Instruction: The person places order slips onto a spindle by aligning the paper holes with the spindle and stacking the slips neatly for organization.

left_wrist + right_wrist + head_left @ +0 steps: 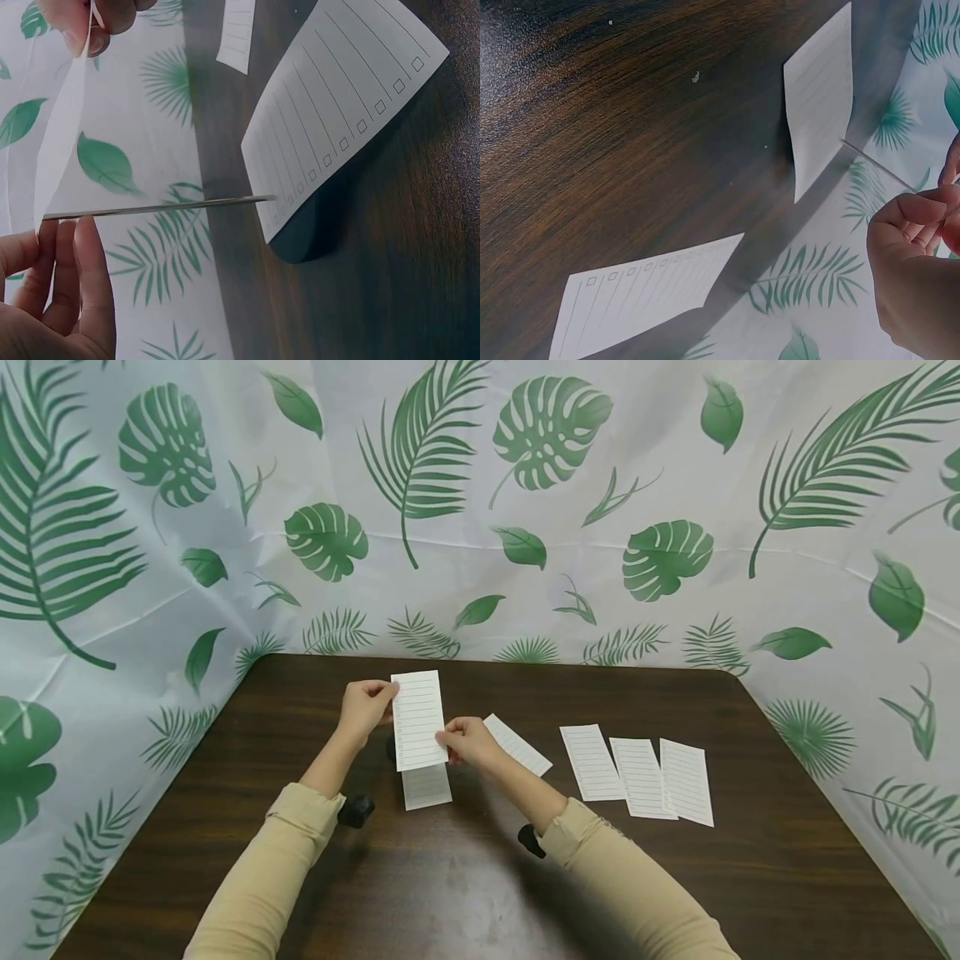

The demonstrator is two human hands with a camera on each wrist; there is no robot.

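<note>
My left hand (pixel 365 708) pinches the left edge of a white lined checklist sheet (pixel 417 718), near its top. The right hand (pixel 468 741) pinches the same sheet low on its right edge. A thin metal receipt spike (pixel 157 208) runs from a dark rounded base (pixel 296 238) up to the held sheet. Whether its tip pierces that sheet, I cannot tell. Another checklist sheet (pixel 330 112) sits low on the spike, just over the base; in the head view the held sheet partly covers it.
A loose lined sheet (pixel 517 745) lies right of my right hand, partly behind the forearm. Farther right, three more sheets (pixel 592 763) lie side by side, two of them overlapping. The brown table (pixel 465 893) ends at a leaf-printed curtain (pixel 450 585).
</note>
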